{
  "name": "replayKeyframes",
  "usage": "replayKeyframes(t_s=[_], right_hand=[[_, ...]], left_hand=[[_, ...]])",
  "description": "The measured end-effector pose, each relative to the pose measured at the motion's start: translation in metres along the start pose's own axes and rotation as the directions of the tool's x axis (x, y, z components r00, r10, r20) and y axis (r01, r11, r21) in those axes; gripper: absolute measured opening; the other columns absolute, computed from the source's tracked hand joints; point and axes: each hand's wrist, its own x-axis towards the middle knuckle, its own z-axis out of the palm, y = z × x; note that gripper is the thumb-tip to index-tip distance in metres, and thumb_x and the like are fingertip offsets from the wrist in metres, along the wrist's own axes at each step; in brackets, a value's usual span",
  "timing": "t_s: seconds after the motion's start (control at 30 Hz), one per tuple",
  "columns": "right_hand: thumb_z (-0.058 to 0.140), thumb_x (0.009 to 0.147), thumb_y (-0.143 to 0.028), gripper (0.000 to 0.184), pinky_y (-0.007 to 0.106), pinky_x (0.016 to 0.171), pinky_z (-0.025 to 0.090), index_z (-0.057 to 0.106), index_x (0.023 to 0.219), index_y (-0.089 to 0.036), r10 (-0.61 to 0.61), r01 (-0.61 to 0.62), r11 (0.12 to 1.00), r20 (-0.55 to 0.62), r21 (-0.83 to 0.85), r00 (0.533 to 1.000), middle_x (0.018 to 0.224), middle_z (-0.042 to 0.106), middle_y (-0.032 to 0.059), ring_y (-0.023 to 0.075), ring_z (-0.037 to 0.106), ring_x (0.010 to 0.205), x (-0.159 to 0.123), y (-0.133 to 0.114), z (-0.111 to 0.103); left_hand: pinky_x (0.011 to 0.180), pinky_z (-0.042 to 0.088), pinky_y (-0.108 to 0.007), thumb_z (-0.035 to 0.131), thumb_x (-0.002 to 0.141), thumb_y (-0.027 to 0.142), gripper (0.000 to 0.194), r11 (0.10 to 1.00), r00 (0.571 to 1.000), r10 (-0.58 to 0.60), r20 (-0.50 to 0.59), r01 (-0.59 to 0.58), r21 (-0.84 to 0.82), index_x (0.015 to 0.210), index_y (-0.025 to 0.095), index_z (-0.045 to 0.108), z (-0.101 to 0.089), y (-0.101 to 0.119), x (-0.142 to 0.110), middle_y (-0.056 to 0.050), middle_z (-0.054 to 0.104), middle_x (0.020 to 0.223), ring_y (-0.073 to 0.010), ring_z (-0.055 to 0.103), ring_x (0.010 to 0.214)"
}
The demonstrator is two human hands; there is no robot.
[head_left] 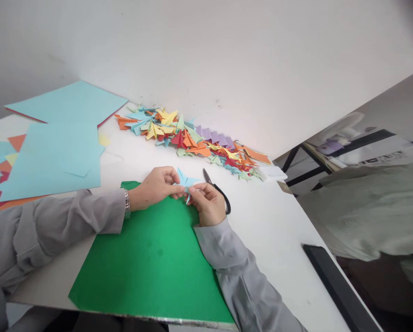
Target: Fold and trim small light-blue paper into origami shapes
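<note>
A small light-blue folded paper butterfly (183, 177) is held up between my two hands, with its pointed wings spread. My left hand (157, 186) pinches its left side between thumb and fingers. From the right, my right hand (207, 199) grips the lower part, and the fingers cover some of the folds. Both hands are over the far end of a green sheet (147, 258) on the white table. Just beyond my right hand lies a pair of scissors (209, 177) with black handles, partly hidden by that hand.
Many folded paper pieces (192, 143) in several colours lie along the wall. Large light-blue sheets (61, 157) and coloured scraps are at the left. A white object (273, 174) sits by the far right corner. A long black object (338, 286) lies along the right edge.
</note>
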Motion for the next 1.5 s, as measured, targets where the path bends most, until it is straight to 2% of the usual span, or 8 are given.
replayKeyframes(t_s=[0.13,0.33,0.57,0.87,1.17,1.27,1.5], right_hand=[[0.077,0.052,-0.027,0.025,0.020,0.040,0.039,0.057,0.064,-0.017,0.008,-0.008,1.000,-0.004,-0.015,1.000,0.043,0.058,-0.0053,0.0078,0.049,0.037,0.0005,0.0008,-0.0012],[0.076,0.052,-0.026,0.024,0.020,0.040,0.039,0.057,0.064,-0.017,0.001,-0.001,1.000,-0.022,-0.010,1.000,0.043,0.058,-0.0055,0.0081,0.049,0.037,0.0015,0.0022,-0.0023],[0.076,0.052,-0.026,0.024,0.020,0.040,0.037,0.057,0.063,-0.017,0.000,-0.001,1.000,-0.027,-0.017,1.000,0.043,0.058,-0.0052,0.0079,0.049,0.037,0.0004,0.0008,-0.0015],[0.076,0.053,-0.025,0.022,0.020,0.040,0.038,0.058,0.062,-0.017,0.023,-0.023,1.000,-0.013,-0.013,1.000,0.046,0.061,-0.0030,0.0080,0.049,0.037,0.0013,0.0014,-0.0019],[0.076,0.053,-0.025,0.022,0.019,0.039,0.038,0.058,0.062,-0.017,0.016,-0.016,1.000,-0.018,0.002,1.000,0.042,0.058,-0.0043,0.0080,0.049,0.037,0.0026,0.0028,-0.0034],[0.077,0.052,-0.026,0.023,0.020,0.039,0.038,0.058,0.062,-0.017,0.021,-0.021,1.000,-0.011,0.014,1.000,0.042,0.058,-0.0043,0.0080,0.049,0.037,0.0034,0.0027,-0.0038],[0.076,0.055,-0.029,0.023,0.018,0.039,0.040,0.059,0.063,-0.016,0.044,-0.043,0.999,0.041,-0.006,0.998,0.041,0.058,-0.0040,0.0073,0.050,0.036,0.0038,0.0027,-0.0044]], left_hand=[[0.050,0.047,-0.020,0.064,0.065,0.011,0.016,0.999,1.000,-0.014,0.022,0.015,-0.040,0.067,0.012,0.048,-0.0003,-0.0001,0.0007,0.000,0.061,0.053,-0.0093,0.059,0.050],[0.053,0.049,-0.025,0.052,0.076,0.014,0.007,0.987,0.997,-0.047,0.064,0.056,-0.151,0.070,0.012,0.048,-0.0005,0.0016,0.0019,-0.003,0.062,0.059,-0.0118,0.061,0.056],[0.052,0.048,-0.023,0.057,0.073,0.013,0.010,0.998,0.998,-0.030,0.048,0.032,-0.051,0.075,0.013,0.048,-0.0003,-0.0005,0.0015,0.000,0.061,0.056,-0.0108,0.060,0.053],[0.051,0.049,-0.022,0.056,0.073,0.011,0.009,1.000,0.998,0.004,0.067,-0.002,-0.023,0.077,0.013,0.048,-0.0010,-0.0038,0.0029,0.000,0.061,0.055,-0.0106,0.060,0.053],[0.055,0.049,-0.024,0.051,0.076,0.013,0.003,0.999,0.997,-0.028,0.077,0.031,-0.032,0.078,0.013,0.049,-0.0001,-0.0016,0.0023,-0.001,0.061,0.059,-0.0112,0.060,0.057],[0.055,0.048,-0.024,0.056,0.074,0.018,0.009,1.000,0.995,-0.011,0.099,0.012,-0.005,0.079,0.013,0.049,-0.0002,-0.0022,0.0021,-0.001,0.061,0.061,-0.0106,0.059,0.056],[0.053,0.046,-0.023,0.059,0.068,0.011,0.017,0.999,0.993,-0.031,0.116,0.028,0.023,0.081,0.013,0.048,-0.0020,-0.0011,0.0015,0.002,0.059,0.057,-0.0091,0.057,0.051]])
